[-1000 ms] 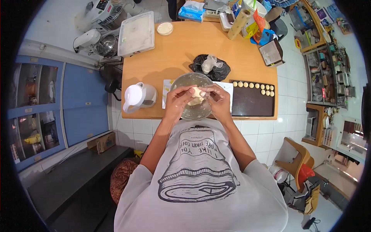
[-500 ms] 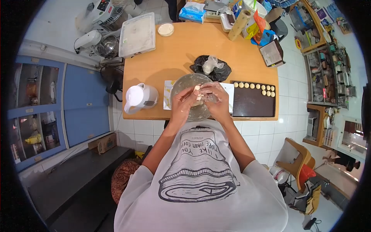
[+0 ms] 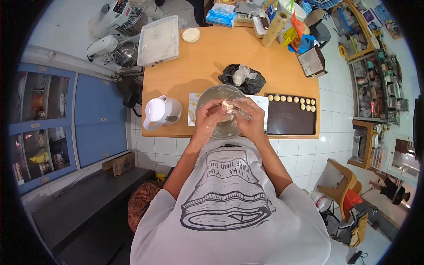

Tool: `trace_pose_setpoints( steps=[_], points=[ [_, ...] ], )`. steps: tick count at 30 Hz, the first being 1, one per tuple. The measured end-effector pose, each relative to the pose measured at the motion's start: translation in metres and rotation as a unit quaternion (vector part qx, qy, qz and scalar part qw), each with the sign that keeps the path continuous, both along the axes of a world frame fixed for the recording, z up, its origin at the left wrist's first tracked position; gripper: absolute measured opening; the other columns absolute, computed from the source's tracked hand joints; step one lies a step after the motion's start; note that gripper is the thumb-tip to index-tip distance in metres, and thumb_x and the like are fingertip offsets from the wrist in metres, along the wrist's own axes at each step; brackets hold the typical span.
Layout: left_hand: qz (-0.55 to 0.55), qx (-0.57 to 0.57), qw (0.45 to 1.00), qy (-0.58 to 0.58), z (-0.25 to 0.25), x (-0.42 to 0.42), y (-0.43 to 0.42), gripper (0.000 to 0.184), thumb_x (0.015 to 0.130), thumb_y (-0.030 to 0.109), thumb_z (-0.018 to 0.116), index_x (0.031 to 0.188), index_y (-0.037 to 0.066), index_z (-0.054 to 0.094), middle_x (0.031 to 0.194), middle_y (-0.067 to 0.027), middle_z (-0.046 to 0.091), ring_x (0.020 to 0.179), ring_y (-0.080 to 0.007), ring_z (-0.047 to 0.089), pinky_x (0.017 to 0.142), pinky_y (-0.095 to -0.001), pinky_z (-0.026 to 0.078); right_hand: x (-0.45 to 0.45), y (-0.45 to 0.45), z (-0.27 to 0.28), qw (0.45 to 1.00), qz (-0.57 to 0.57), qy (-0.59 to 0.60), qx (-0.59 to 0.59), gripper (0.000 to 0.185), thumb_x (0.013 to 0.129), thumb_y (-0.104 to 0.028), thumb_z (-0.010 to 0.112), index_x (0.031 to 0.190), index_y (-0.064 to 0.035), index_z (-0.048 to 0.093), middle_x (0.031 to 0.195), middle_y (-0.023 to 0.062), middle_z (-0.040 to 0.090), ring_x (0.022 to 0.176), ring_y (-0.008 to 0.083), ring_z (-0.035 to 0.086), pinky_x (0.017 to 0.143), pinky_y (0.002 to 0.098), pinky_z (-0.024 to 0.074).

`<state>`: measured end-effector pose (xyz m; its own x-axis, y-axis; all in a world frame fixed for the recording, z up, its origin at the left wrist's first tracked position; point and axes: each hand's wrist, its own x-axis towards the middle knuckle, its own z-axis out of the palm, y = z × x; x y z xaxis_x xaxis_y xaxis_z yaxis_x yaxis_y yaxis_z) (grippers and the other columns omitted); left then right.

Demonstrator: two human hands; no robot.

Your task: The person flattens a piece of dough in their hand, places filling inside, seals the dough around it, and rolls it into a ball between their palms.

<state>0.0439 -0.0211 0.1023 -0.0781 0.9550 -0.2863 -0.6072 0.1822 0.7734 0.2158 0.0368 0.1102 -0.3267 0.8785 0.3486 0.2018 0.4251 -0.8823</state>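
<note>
Over a clear bowl [image 3: 222, 131] at the table's front edge, both my hands meet around a small lump of pale dough [image 3: 227, 106]. My left hand [image 3: 208, 118] has its fingers closed on the lump from the left. From the right, my right hand [image 3: 250, 115] grips the same lump with bent fingers. More pale dough shows in the bowl beneath, partly hidden by my hands. To the right lies a dark baking tray [image 3: 289, 121] with several small round dough balls [image 3: 289, 99] along its back and right side.
A white jug [image 3: 162, 110] stands left of the bowl. Behind the bowl is a black plastic bag [image 3: 254, 84] with a clear bag on it. A lidded plastic box [image 3: 159, 40] and a small round container [image 3: 191, 35] are at the back left; an open box [image 3: 312, 62] is back right.
My fingers have shifted around the dough lump, which stays over the bowl. The view has moved slightly. At the far right, a dark-clothed person has come further into view.
</note>
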Motion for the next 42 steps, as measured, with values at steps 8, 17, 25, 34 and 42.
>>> trace_pose_setpoints(
  steps=[8,17,25,34,42],
  points=[
    [0.011,-0.044,0.999,-0.014,-0.004,-0.004,-0.002,0.033,0.103,0.011,0.071,0.133,-0.001,0.066,0.125,-0.0098,0.071,0.114,-0.0183,0.071,0.100,-0.0343,0.061,-0.001,0.004,-0.006,0.999,0.038,-0.017,-0.018,0.040,0.082,0.003,0.076,0.121,-0.0057,0.076,0.111,0.0189,0.073,0.099,0.0383,0.072,0.086,0.0420,0.0588],
    [0.000,-0.043,0.998,0.048,-0.021,-0.002,-0.003,0.033,0.106,0.015,0.068,0.133,-0.004,0.066,0.127,-0.0122,0.070,0.115,-0.0187,0.070,0.103,-0.0361,0.060,0.002,0.002,-0.018,0.997,0.036,-0.047,0.041,0.041,0.084,0.000,0.076,0.124,-0.0081,0.076,0.113,0.0164,0.074,0.103,0.0386,0.072,0.092,0.0430,0.0590],
    [-0.006,-0.011,0.999,0.050,-0.017,-0.009,-0.004,0.040,0.106,0.015,0.068,0.139,-0.006,0.062,0.133,-0.0148,0.069,0.117,-0.0204,0.070,0.102,-0.0350,0.060,-0.005,0.004,-0.001,0.994,0.043,0.047,-0.085,0.038,0.083,0.000,0.077,0.121,-0.0059,0.077,0.116,0.0171,0.074,0.106,0.0361,0.072,0.092,0.0415,0.0588],
    [0.001,-0.003,0.997,0.071,-0.021,-0.004,-0.004,0.037,0.106,0.017,0.068,0.135,-0.006,0.064,0.129,-0.0125,0.069,0.115,-0.0185,0.069,0.100,-0.0347,0.060,0.000,0.007,-0.021,0.998,0.038,-0.041,0.013,0.035,0.083,0.001,0.077,0.118,-0.0038,0.078,0.118,0.0200,0.074,0.104,0.0373,0.073,0.090,0.0426,0.0592],
    [0.007,-0.005,0.999,0.045,-0.018,-0.007,0.005,0.035,0.107,0.017,0.067,0.133,-0.005,0.065,0.128,-0.0115,0.069,0.115,-0.0180,0.069,0.103,-0.0361,0.060,-0.006,0.009,-0.013,0.984,0.037,0.095,-0.145,0.034,0.083,0.002,0.077,0.116,-0.0052,0.080,0.109,0.0194,0.077,0.104,0.0327,0.074,0.091,0.0400,0.0589]
  ],
)
